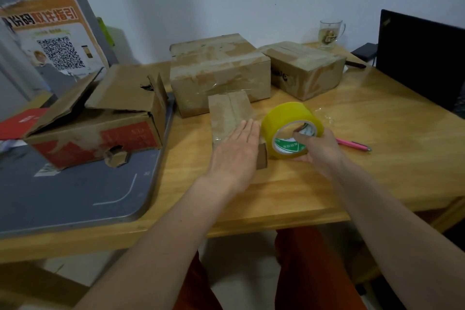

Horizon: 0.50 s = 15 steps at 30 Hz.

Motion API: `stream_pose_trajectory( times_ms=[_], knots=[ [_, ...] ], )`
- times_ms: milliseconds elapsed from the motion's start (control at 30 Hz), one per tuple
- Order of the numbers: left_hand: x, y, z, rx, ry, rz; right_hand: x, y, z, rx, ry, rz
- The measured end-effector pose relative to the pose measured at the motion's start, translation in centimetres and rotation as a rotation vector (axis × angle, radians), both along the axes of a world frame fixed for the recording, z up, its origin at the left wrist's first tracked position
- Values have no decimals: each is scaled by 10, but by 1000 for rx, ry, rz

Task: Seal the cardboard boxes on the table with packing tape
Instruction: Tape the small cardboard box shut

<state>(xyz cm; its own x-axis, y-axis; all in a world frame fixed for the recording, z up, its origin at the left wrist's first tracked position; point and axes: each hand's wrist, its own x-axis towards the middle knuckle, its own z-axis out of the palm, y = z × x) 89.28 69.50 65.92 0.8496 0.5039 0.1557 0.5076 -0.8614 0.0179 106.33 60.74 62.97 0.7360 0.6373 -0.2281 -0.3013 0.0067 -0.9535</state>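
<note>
Small cardboard box (230, 114) at frame centre on the wooden table (377, 158), pressed flat under the straight, spread fingers of the left hand (235, 152); just right of it, yellow packing tape roll (292, 128) on edge, gripped by the right hand (318, 150) with fingers curled into the core. Pink pen (353, 145) further right. Behind, two taped boxes (219, 73) (305, 68); open-flapped red-printed box (100, 118) at left on a grey mat (75, 196); glass mug (329, 33) upper right.

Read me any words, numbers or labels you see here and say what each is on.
"30": grey mat.
"指引", mirrored: orange poster; its remaining characters and QR code unreadable.
Tape roll core label: too small.
Red-printed open box: blurred.
Far right box side print: partly hidden, unreadable.
</note>
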Motion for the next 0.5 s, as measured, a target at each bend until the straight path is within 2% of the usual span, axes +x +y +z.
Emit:
stream_pose_trajectory(
  times_ms=[233,333,500],
  knots=[
    [-18,11,12,-373,3,277,1,0,2,-21,30,14],
    [-14,15,15,-556,-95,364,1,-1,4,-24,55,40],
    [-13,21,0,-495,-227,421,0,-1,8,-46,92,47]
  ],
)
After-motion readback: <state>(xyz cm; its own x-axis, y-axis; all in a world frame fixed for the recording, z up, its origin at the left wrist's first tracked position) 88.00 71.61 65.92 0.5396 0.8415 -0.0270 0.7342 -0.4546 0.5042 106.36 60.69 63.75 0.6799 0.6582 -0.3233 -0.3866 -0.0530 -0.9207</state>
